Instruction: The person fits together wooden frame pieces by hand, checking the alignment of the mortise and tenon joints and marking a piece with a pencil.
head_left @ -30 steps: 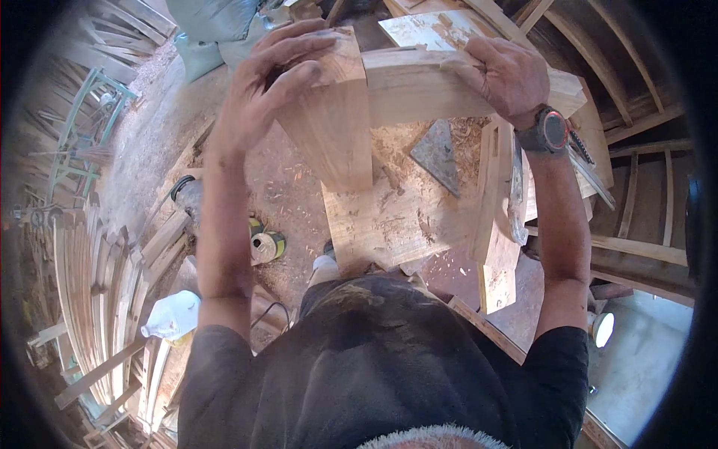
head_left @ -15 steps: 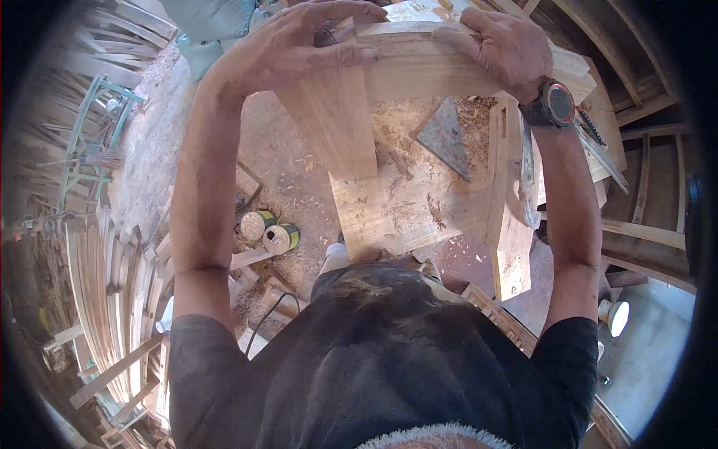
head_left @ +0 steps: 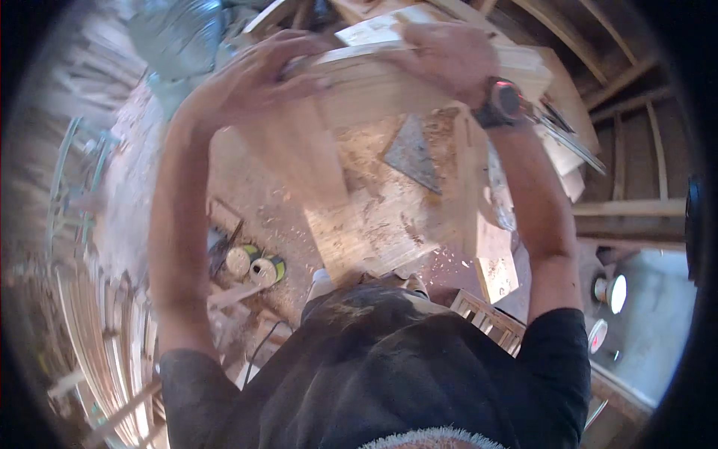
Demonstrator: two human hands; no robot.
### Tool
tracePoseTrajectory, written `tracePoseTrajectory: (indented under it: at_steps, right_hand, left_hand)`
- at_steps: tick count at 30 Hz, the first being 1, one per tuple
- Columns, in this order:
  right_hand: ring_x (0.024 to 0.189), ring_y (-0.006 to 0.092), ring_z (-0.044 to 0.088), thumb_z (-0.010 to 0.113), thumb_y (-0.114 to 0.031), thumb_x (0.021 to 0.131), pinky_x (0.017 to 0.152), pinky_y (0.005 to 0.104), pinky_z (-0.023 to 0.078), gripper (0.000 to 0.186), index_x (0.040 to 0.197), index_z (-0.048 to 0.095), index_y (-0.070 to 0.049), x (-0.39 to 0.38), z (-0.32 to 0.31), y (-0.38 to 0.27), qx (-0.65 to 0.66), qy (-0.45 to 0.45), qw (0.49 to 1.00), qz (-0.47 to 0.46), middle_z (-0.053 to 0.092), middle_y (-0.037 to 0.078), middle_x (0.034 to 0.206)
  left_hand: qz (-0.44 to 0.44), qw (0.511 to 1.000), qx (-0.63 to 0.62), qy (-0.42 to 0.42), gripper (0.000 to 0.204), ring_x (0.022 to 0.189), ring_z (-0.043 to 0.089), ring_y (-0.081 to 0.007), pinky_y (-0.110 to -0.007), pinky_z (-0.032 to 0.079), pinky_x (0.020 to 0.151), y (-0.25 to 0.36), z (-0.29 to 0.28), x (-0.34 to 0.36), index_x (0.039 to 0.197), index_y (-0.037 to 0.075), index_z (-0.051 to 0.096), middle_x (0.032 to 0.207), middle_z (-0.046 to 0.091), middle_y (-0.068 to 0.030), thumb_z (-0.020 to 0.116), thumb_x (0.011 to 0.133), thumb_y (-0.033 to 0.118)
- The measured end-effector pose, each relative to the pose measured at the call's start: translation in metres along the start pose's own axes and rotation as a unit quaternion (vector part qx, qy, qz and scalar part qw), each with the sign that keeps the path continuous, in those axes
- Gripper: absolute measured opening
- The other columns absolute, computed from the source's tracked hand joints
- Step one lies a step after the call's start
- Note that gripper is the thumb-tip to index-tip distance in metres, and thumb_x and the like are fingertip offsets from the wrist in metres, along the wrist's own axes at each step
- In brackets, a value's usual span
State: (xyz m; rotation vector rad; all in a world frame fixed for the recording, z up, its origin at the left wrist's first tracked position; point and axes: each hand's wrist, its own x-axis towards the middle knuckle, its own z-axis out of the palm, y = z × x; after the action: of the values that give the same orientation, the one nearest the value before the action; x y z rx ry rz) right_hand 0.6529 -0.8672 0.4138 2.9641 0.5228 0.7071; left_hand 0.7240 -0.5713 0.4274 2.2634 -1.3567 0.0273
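Observation:
Two pale wooden boards meet at a corner in front of me. One wooden board [head_left: 381, 93] runs across from left to right, and a second board [head_left: 299, 146] slants down from its left end. Around that corner, my left hand [head_left: 258, 78] is closed, thumb on the near side and fingers over the top, blurred by motion. My right hand [head_left: 449, 60] grips the upper edge of the crosswise board farther right; its fingertips are partly hidden behind the wood. Below the boards, a grey triangular plate [head_left: 415, 153] lies on a shaving-strewn work surface [head_left: 374, 224].
Two round cans [head_left: 268, 271] stand on the floor at left, near scrap wood. Long timber strips [head_left: 97, 344] are stacked at lower left. A teal metal stand [head_left: 75, 172] is farther left. Wooden framing [head_left: 628, 209] and a lit lamp [head_left: 615, 294] are at right.
The view has shifted, so most things sit farther left in it. Both hands stay on the joined boards, and the left hand's fingers have moved slightly at the corner.

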Motion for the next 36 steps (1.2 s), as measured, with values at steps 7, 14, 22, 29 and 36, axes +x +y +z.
tracePoseTrajectory:
  at_steps: [7,14,22,29,36]
  right_hand:
    - [0.078,0.0317,0.072,0.054,-0.069,0.094,0.071,0.0459,0.056,0.058,0.094,0.074,-0.015,0.008,0.005,-0.001,0.005,-0.005,0.999,0.033,0.073,0.010,0.081]
    - [0.079,0.0328,0.070,0.073,-0.047,0.089,0.071,0.0448,0.055,0.039,0.096,0.072,-0.009,-0.003,0.001,0.011,0.079,0.162,0.984,-0.015,0.072,0.013,0.086]
    - [0.089,0.0336,0.071,0.064,-0.050,0.097,0.075,0.0416,0.056,0.045,0.118,0.067,-0.010,-0.140,0.003,0.101,0.159,0.313,0.885,0.307,0.071,0.018,0.097]
    - [0.114,0.0366,0.064,0.078,-0.052,0.083,0.096,0.0463,0.052,0.081,0.141,0.055,-0.001,-0.282,0.065,0.030,0.101,-0.090,0.899,0.416,0.064,0.023,0.126]
    - [0.100,0.0359,0.068,0.072,-0.031,0.083,0.091,0.0441,0.053,0.059,0.133,0.064,-0.002,-0.294,0.078,0.041,0.214,-0.023,0.875,0.434,0.070,0.021,0.109]
  left_hand:
    - [-0.065,0.996,-0.058,0.007,0.054,0.128,0.057,-0.0304,-0.039,0.040,0.111,0.000,-0.001,0.000,0.125,-0.006,0.064,0.135,0.061,-0.0148,0.070,0.092,0.037]
    - [-0.073,0.993,-0.095,-0.020,0.048,0.124,0.059,-0.0279,-0.037,0.043,0.108,0.014,-0.003,0.013,0.118,-0.005,0.068,0.132,0.062,-0.0130,0.071,0.091,0.034]
    - [-0.131,0.987,-0.095,-0.006,0.042,0.120,0.060,-0.0257,-0.036,0.044,0.104,0.019,-0.001,0.004,0.113,-0.004,0.070,0.132,0.061,-0.0104,0.071,0.090,0.032]
    - [-0.109,0.989,-0.101,-0.026,0.041,0.120,0.060,-0.0252,-0.036,0.043,0.105,0.019,-0.006,0.010,0.113,-0.003,0.071,0.132,0.061,-0.0120,0.068,0.091,0.031]
    - [-0.121,0.986,-0.109,-0.035,0.046,0.123,0.058,-0.0250,-0.037,0.041,0.107,0.021,-0.005,0.010,0.117,-0.005,0.070,0.134,0.060,-0.0146,0.066,0.090,0.032]
